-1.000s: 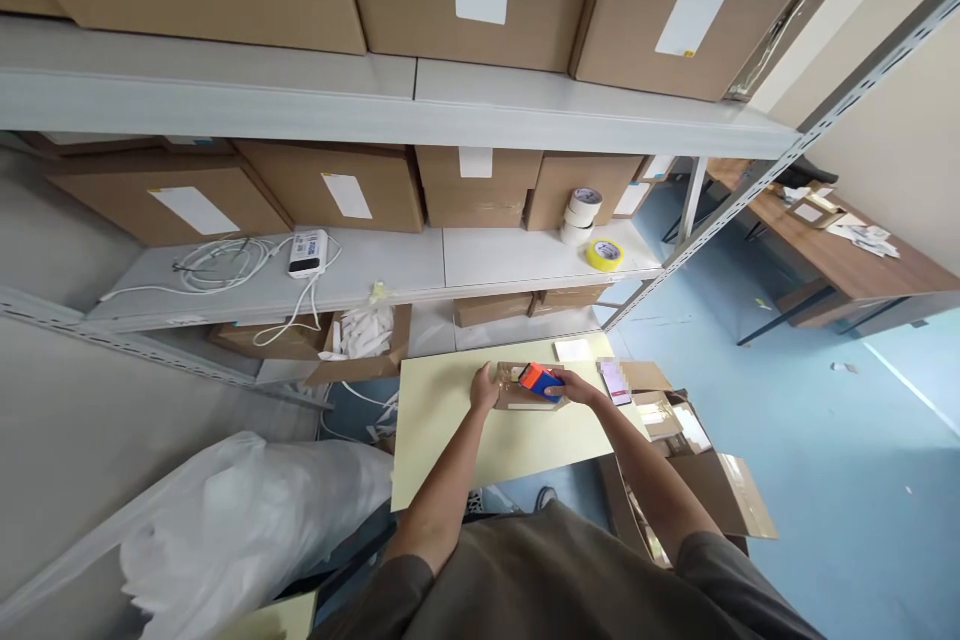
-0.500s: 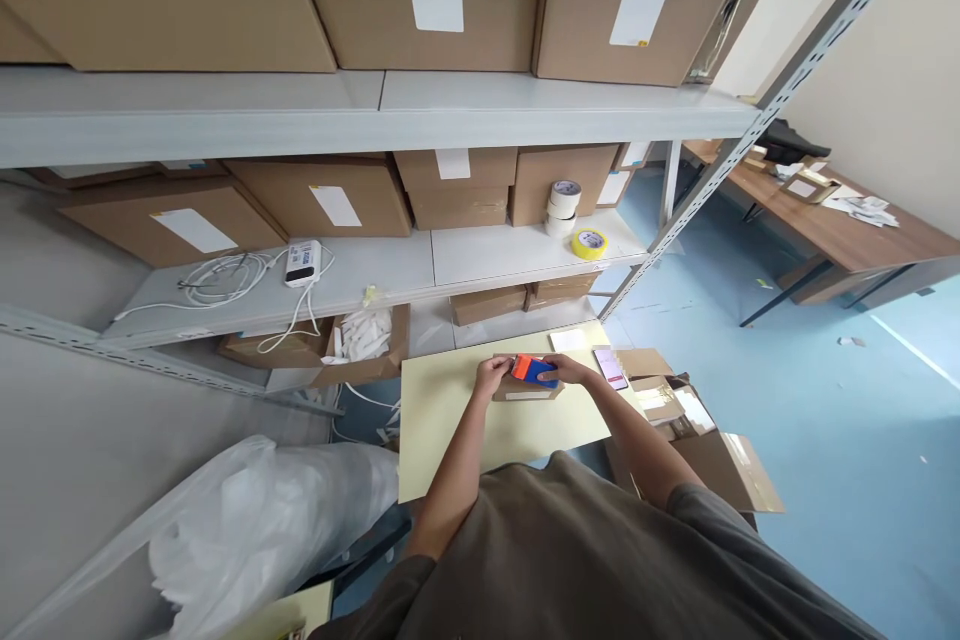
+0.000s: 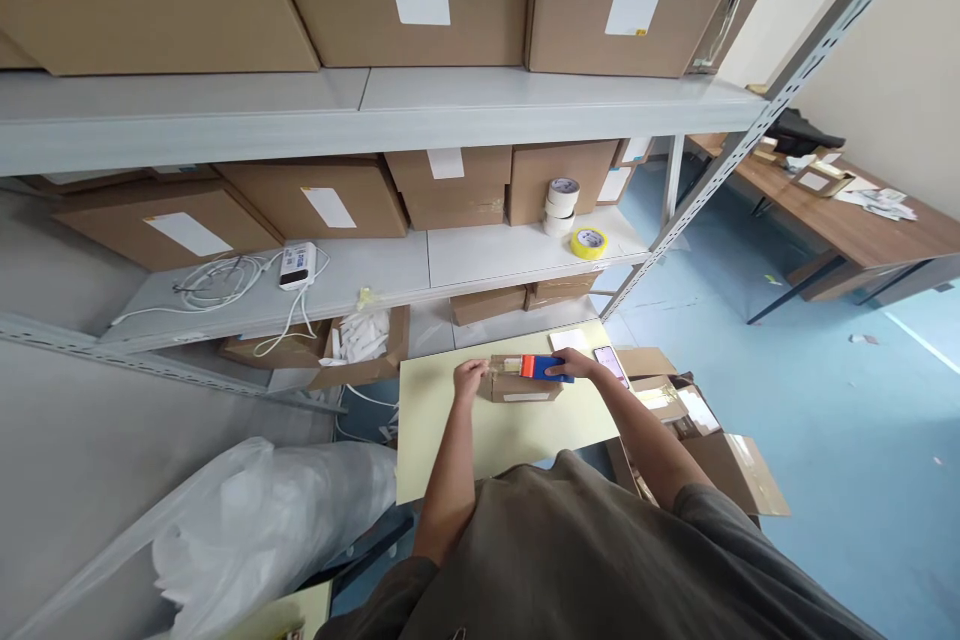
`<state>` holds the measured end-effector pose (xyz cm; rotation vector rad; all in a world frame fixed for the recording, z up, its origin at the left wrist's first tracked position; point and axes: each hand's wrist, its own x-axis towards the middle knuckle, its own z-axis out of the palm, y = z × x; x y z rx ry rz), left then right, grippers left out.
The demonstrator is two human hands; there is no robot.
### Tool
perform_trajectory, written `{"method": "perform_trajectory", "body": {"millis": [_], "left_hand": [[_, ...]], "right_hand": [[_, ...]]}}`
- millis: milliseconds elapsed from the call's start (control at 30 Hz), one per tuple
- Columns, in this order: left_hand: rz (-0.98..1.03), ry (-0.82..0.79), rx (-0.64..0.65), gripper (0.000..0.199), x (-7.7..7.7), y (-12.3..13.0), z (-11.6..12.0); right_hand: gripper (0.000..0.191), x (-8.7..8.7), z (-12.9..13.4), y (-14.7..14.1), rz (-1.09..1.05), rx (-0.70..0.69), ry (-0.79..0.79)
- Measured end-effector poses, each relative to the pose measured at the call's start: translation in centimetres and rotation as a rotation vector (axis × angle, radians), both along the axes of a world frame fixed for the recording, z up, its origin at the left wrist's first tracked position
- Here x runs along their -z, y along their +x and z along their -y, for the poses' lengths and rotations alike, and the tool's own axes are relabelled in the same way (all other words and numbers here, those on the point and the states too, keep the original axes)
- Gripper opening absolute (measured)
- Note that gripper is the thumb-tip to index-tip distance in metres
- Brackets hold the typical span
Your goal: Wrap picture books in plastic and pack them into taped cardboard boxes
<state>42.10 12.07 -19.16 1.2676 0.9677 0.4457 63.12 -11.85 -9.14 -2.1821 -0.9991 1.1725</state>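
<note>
Box [image 3: 504,388]: on the tabletop [image 3: 442,430], in front of the person; both hands are at its upper side.
Right hand [image 3: 574,364]: grip closed around blue-orange dispenser [image 3: 543,367]; thumb lies on the blue part.
Left hand [image 3: 470,377]: it has moved away from the orange end; grip is pressed together, seemingly pinching clear strip [image 3: 506,365].
Clear strip: more length is now out, I judge, along the box top; its ends are hard to see; the fingers hide the dispenser's far end.
</note>
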Motion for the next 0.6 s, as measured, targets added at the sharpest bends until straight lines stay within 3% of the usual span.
{"method": "perform_trajectory", "body": {"millis": [133,233,600], "left_hand": [[-0.001,-0.002,-0.086,0.026,1.1,-3.0,-3.6],[-0.045,-0.078,-0.091,0.027,2.2,-4.2,-4.4],[-0.184,-0.300,-0.099,0.024,7.3,-3.4,-0.6]], "right_hand": [[0.054,0.0,0.4,0.7,0.045,-0.002,-0.056],[0.053,0.3,-0.1,0.7,0.074,-0.031,-0.093],[0.052,-0.4,-0.5,-0.2,0.081,-0.051,-0.161]]}}
